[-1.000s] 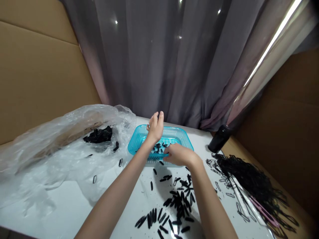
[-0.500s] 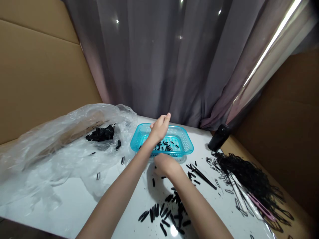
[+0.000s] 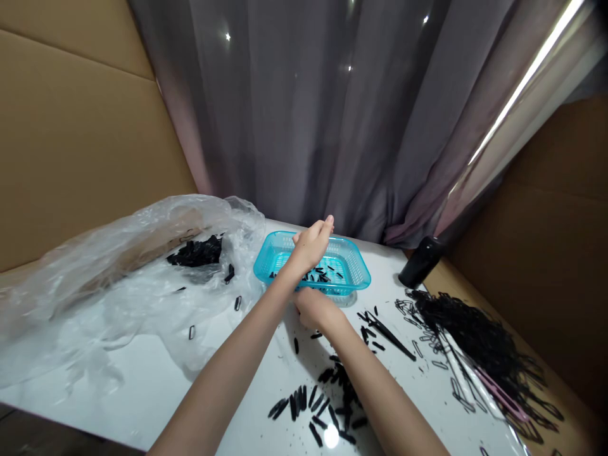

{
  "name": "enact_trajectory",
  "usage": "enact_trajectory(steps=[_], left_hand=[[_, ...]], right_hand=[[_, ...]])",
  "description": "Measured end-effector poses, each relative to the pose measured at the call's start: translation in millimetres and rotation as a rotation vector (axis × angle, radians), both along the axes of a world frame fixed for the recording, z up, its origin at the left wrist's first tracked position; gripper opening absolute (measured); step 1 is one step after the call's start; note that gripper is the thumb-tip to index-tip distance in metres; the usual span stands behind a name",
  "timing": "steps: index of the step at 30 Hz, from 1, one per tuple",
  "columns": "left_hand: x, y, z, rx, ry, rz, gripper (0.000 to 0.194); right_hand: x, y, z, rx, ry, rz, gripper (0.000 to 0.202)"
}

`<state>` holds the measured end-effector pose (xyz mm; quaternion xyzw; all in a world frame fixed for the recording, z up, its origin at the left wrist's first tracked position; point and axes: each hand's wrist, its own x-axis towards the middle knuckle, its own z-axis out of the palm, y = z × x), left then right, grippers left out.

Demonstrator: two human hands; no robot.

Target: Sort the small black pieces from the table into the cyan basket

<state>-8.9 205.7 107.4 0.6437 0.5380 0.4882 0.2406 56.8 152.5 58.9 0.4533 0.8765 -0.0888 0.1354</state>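
Observation:
A turquoise plastic basket with slotted walls has several short black pieces lying in it. My left hand is above the basket, its fingers stretched out and together, with nothing visible in it. Against the basket's near side, my right hand is closed, its knuckles up. Its fingertips are hidden, so whether it grips the rim or a small piece cannot be told. Loose black strips are scattered on the white table between my forearms.
A clear plastic bag with a black bundle covers the left side. At right are black tweezers, a black cylinder, a heap of thin black loops and a pink-handled tool. Cardboard walls flank the table.
My right hand has shifted slightly up against the basket's near side. The left hand stays over the basket, and the whole view has shifted a little.

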Motion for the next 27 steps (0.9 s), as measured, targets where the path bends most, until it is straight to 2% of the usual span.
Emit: enact_trajectory(steps=[6, 12, 15, 18, 22, 24, 27], left_hand=[[-0.8, 0.8, -0.2, 0.002, 0.03, -0.015, 0.05], [-2.8, -1.2, -2.8, 0.035, 0.096, -0.077, 0.044], [-3.1, -2.4, -4.4, 0.05, 0.119, -0.089, 0.043], [-4.8, -0.9, -5.7, 0.053, 0.14, -0.106, 0.038], [-13.5, -1.7, -1.4, 0.011, 0.182, -0.143, 0.034], [-20.1, -7.1, 4.1, -0.058, 0.232, -0.237, 0.031], [-27.4, -20.4, 12.8, -0.201, 0.316, -0.445, 0.026]], right_hand=[[-2.1, -0.8, 4.7, -0.054, -0.043, -0.02, 0.029], [9.3, 1.7, 12.6, -0.244, 0.13, 0.04, 0.016], [25.8, 7.4, 23.4, -0.398, 0.364, 0.116, 0.012], [49.2, 13.8, 38.6, -0.54, 0.7, 0.175, 0.012], [83.1, 21.1, 54.9, -0.532, 1.157, 0.149, 0.024], [96.5, 24.0, 59.0, -0.488, 1.328, 0.128, 0.03], [109.1, 25.8, 62.5, -0.458, 1.458, 0.109, 0.037]])
